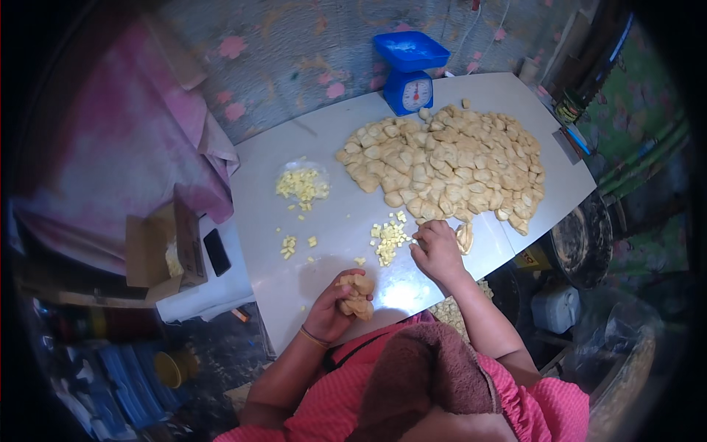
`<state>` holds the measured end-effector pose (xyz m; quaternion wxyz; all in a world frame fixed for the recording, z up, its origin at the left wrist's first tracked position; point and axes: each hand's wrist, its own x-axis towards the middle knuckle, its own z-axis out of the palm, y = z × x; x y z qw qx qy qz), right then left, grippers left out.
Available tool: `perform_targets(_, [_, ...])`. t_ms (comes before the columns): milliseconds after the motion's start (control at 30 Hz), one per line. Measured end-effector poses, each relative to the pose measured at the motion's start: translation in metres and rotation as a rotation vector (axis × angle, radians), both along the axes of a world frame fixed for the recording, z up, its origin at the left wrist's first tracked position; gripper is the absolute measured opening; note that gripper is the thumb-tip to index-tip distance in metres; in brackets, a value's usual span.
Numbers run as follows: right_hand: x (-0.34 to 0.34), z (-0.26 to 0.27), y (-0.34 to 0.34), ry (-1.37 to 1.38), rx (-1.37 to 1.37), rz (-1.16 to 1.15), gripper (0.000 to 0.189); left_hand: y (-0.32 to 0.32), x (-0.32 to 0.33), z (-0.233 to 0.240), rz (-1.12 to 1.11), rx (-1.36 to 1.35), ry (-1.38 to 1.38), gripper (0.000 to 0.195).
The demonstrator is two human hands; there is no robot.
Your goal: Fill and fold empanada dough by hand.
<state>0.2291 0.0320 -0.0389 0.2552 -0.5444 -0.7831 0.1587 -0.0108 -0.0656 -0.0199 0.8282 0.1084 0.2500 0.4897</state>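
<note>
My left hand (331, 309) is closed around several lumps of dough (357, 295) near the front edge of the table. My right hand (440, 251) is at the right side of a loose heap of small pale yellow cubes (389, 237); its fingertips point down, and whether they pinch anything cannot be told. Just right of that hand lies a separate piece of dough (465, 238). Behind it spreads a large mound of dough pieces (453, 160). More yellow cubes sit on a clear plastic sheet or bag (302, 183) at the left, with small groups of cubes nearer to me.
A blue kitchen scale (409, 91) stands at the back of the pale table (331, 130). Left are an open cardboard box (190, 243) and a black phone (217, 252). Beyond the right edge are a large dark pan (582, 243) and a plastic jug (556, 308).
</note>
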Motion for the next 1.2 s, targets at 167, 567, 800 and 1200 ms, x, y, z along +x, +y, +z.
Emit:
perform_targets(167, [-0.001,0.005,-0.003,-0.033,-0.03,0.002,0.016,0.002,-0.005,-0.001,0.006,0.063,0.056,0.037])
perform_targets(567, [-0.062,0.076,-0.053,0.651,-0.22,0.332,0.018,0.005,-0.009,0.004,-0.056,0.118,0.073,0.035])
perform_targets(800, [-0.065,0.064,-0.07,0.301,0.192,0.408,0.022,-0.005,-0.012,0.003,-0.013,0.132,0.147,0.029])
perform_targets(1200, [-0.048,0.021,-0.083,0.529,-0.084,0.071,0.018,-0.021,-0.038,-0.007,0.033,0.023,0.337,0.026])
